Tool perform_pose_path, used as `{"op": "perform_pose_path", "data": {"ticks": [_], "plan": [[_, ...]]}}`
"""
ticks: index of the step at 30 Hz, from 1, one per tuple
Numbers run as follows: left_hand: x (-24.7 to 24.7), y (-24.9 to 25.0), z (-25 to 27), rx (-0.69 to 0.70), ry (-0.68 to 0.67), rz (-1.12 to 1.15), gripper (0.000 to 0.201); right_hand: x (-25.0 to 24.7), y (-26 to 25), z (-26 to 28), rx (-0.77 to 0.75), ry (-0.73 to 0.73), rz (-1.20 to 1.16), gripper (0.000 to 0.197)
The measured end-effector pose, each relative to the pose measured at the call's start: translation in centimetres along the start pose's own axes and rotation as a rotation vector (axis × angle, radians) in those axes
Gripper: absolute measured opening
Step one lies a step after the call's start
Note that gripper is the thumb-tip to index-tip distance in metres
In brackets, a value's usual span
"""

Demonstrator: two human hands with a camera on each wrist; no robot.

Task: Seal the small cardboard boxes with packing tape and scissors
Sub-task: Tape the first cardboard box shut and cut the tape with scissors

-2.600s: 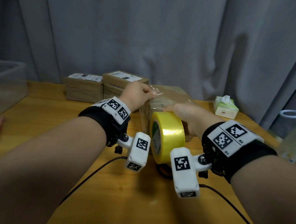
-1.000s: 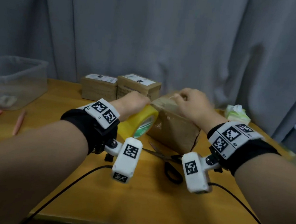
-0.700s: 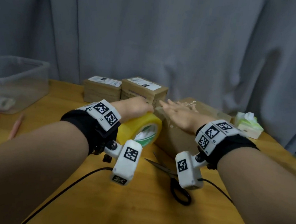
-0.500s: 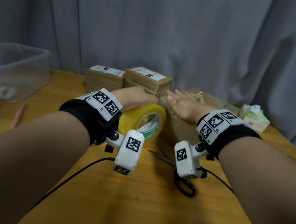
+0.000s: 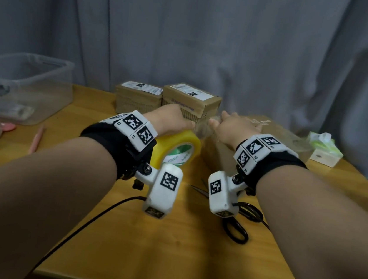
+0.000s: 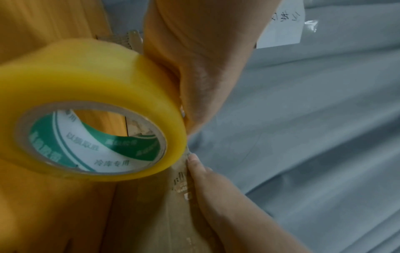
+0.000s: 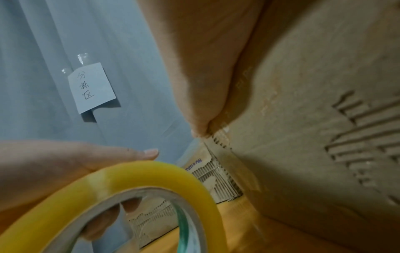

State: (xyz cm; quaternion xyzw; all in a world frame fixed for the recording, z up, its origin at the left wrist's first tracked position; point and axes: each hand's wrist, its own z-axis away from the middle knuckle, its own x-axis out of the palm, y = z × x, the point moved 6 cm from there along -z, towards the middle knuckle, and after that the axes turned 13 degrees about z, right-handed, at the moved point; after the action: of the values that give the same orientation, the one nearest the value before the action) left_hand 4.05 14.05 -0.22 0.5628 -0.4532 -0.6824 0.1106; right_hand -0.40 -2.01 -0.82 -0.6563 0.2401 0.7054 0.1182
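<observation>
Cardboard box (image 5: 276, 135) being sealed sits on the wooden table (image 5: 166, 251), right of centre, just right of the tape roll (image 5: 177, 147). Judgement: light, stiff on the panels, soft at the flap seam, so press flat along the top and not on the edges. It will slide on the wood if tape is pulled hard; needs a hand holding it down.

Right hand (image 5: 234, 127) lies flat on the box top, fingers straight, pressing, nothing gripped. Left hand (image 5: 169, 119) holds the tape roll, thumb over the yellow outer face, fingers through the core. Roll is tilted, at the box's left edge.

Tape: thin, sticky film, probably clings to itself. Best held by the roll, free end kept taut. Roll looks rigid and fairly full.

Scissors (image 5: 235, 226) lie on the table near the front, under the right wrist, untouched.

View differences:
- Head view gives the layout: two other boxes (image 5: 167, 99) at the back, clear plastic bin (image 5: 25, 86) far left, tissue pack (image 5: 323, 147) far right. Left fingers hidden by the wrist there.
- Right wrist view shows a left fingertip (image 7: 127, 208) inside the core, plus torn corrugation on the box side.
- Left wrist view shows the core label and the right thumb on the box edge.
- Pulled strip barely visible in any view; cannot confirm how far it is stuck down.
</observation>
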Motion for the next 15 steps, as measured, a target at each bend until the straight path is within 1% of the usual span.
{"op": "perform_pose_path", "data": {"ticks": [3,6,7,9,10,11,13,15], "plan": [[0.1,-0.2,-0.4,0.054,0.018,0.012,0.032,-0.2,-0.2,-0.7,0.05,0.014,0.011,0.063],[-0.2,-0.6,-0.6,0.093,0.03,0.032,0.039,-0.1,-0.2,-0.8,0.054,0.012,0.022,0.064],[-0.2,-0.5,-0.6,0.109,0.005,0.027,0.043,0.0,-0.2,-0.9,0.051,0.014,0.024,0.065],[0.4,-0.1,-0.1,0.13,-0.112,-0.027,0.053,-0.1,-0.1,-0.8,0.043,0.021,0.029,0.064],[0.8,0.0,0.2,0.13,-0.169,-0.062,0.054,-0.2,-0.1,-0.8,0.036,0.027,0.026,0.063],[1.0,-0.1,0.4,0.138,-0.193,-0.089,0.052,-0.2,-0.2,-0.7,0.026,0.036,0.019,0.06],[1.0,-0.1,0.5,0.185,-0.161,-0.115,0.044,-0.3,-0.1,-0.5,0.001,0.063,-0.002,0.056],[0.9,0.1,0.6,0.249,-0.128,-0.152,0.04,-0.2,0.3,-0.3,-0.018,0.092,-0.006,0.056]]}}
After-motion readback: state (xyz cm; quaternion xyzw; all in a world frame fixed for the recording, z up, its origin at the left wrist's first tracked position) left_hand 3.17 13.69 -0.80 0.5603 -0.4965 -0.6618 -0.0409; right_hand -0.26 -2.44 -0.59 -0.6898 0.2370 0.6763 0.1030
